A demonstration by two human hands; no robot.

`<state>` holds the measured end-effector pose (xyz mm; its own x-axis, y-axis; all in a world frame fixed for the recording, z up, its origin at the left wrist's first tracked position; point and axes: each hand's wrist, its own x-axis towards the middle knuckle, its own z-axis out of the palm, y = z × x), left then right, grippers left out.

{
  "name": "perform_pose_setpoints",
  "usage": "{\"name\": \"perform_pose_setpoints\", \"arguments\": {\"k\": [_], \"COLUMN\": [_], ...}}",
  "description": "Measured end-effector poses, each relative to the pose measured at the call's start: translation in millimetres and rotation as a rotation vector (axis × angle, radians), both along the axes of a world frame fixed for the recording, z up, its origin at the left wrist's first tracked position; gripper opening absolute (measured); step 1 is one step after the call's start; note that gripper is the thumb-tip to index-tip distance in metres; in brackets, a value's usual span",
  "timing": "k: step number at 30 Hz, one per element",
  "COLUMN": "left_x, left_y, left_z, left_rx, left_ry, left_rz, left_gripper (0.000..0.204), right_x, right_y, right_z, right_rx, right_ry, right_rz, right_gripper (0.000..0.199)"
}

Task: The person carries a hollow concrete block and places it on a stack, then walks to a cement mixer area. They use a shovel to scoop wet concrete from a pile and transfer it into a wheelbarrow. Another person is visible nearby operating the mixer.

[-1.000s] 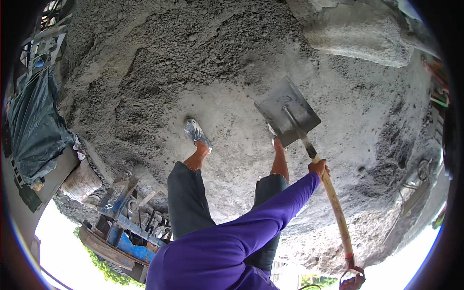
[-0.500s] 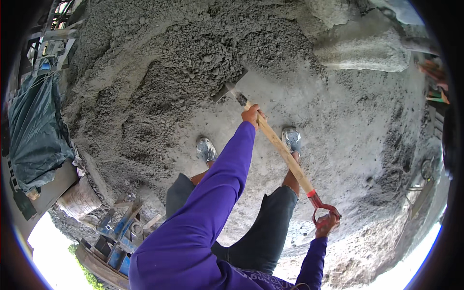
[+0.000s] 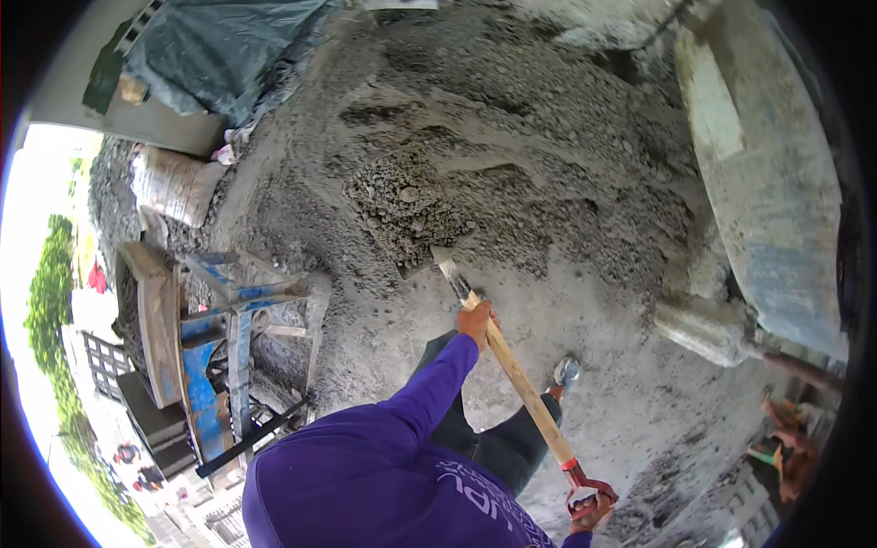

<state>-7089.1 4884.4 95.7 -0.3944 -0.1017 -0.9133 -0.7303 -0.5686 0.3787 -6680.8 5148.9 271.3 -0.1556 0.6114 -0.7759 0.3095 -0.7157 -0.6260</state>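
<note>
The person is gripping a shovel [image 3: 512, 370] with both hands. The left hand [image 3: 476, 321] is sitting high on the wooden shaft, just behind the metal socket, its fingers clamped around the wood. The right hand [image 3: 592, 513] is holding the red D-shaped grip at the far end of the shaft, near the lower edge of the view, fingers wrapped through the handle. The shaft is running diagonally between the two hands, up and to the left. The blade, beyond the left hand, is lying buried under a heap of coarse grey gravel mix [image 3: 411, 205] on the wide mound of sand and aggregate [image 3: 548, 155]. A blue metal frame [image 3: 228, 329] is standing to the left, and a filled sack [image 3: 174, 185] is lying behind it.
</note>
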Motion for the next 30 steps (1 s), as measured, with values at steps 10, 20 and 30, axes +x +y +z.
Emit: {"name": "perform_pose_setpoints", "arguments": {"k": [10, 20, 30], "left_x": [-151.6, -149.9, -49.6], "left_y": [-307.1, -610.2, -573.2], "left_z": [328.3, 495.7, 390.9], "left_rx": [-0.415, -0.262, -0.762], "left_ry": [0.499, 1.212, 0.829], "left_rz": [0.365, 0.774, 0.864], "left_gripper": [0.027, 0.027, 0.038], "right_x": [-392.4, -541.2, -469.4], "right_y": [-122.9, -353.0, -339.2], "right_z": [177.6, 518.3, 184.6], "right_rx": [0.088, 0.820, 1.151], "right_ry": [0.464, 1.310, 1.780], "right_rz": [0.615, 1.544, 1.717], "right_gripper": [0.015, 0.015, 0.017]}}
